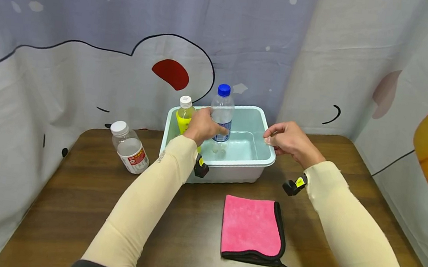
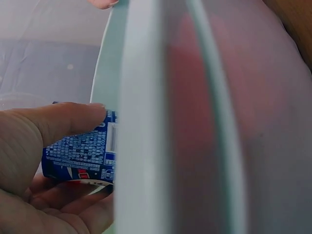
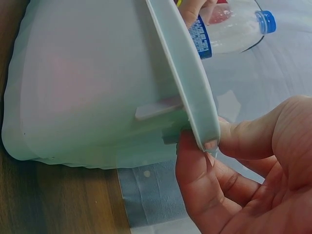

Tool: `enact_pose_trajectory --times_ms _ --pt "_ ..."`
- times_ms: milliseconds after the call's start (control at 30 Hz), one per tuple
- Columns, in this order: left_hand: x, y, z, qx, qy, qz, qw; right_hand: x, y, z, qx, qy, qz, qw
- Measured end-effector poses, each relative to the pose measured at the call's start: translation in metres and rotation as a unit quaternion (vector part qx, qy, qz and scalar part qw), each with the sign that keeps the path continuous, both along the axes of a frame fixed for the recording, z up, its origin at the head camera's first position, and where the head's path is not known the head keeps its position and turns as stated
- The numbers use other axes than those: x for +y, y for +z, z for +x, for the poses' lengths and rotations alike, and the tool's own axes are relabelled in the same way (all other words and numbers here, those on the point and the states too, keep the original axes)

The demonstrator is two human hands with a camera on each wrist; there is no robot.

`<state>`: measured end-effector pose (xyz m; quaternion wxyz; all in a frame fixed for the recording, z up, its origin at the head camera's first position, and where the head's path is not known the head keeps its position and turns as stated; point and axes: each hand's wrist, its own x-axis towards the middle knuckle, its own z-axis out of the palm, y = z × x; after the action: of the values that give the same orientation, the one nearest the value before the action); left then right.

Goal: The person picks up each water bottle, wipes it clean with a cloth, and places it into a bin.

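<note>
A clear plastic bottle with a blue cap and blue label stands upright inside the pale green plastic basin. My left hand grips it around the label; in the left wrist view the thumb lies across the blue label and the fingers curl beneath. Beside it in the basin is a bottle of yellow-green liquid with a white cap, partly hidden by my left hand. My right hand pinches the basin's right rim, thumb on one side and fingers on the other, as the right wrist view shows.
Left of the basin, a clear bottle with a white cap and red-and-white label stands on the wooden table. A folded pink cloth with black edging lies in front of the basin. Printed curtains hang behind and at the sides.
</note>
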<state>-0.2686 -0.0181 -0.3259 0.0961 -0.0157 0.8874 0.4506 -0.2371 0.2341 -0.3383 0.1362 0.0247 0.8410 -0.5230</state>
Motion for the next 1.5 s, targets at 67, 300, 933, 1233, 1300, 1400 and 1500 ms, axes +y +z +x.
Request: enact_pose_trajectory --times_ms 67,300,933,1233,1300,1400,1500 --pt "0.000 -0.001 0.000 -0.005 -0.006 0.003 1.0000 0.000 0.000 0.000 0.000 -0.001 0.003 1.0000" --pt "-0.002 -0.008 -0.001 -0.012 -0.016 0.010 0.9998 0.000 0.000 0.000 0.005 -0.001 0.009 0.9999" --pt "-0.002 -0.029 0.000 -0.007 0.011 0.026 0.9996 -0.006 0.000 0.003 0.005 0.003 -0.006 1.0000" --pt "-0.005 -0.030 -0.001 -0.017 0.037 0.032 0.9987 -0.007 -0.002 0.000 0.010 0.006 -0.010 0.9999" --pt "-0.005 -0.029 0.000 -0.018 0.036 0.032 0.9987 -0.007 -0.002 0.000 0.010 0.006 -0.009 0.9999" --pt "-0.006 -0.030 0.000 -0.021 0.036 0.031 0.9987 -0.008 -0.003 -0.001 0.009 0.006 -0.009 0.9999" --pt "-0.006 -0.031 0.000 -0.022 0.039 0.032 0.9985 -0.009 -0.003 -0.001 0.012 0.008 -0.009 0.9999"
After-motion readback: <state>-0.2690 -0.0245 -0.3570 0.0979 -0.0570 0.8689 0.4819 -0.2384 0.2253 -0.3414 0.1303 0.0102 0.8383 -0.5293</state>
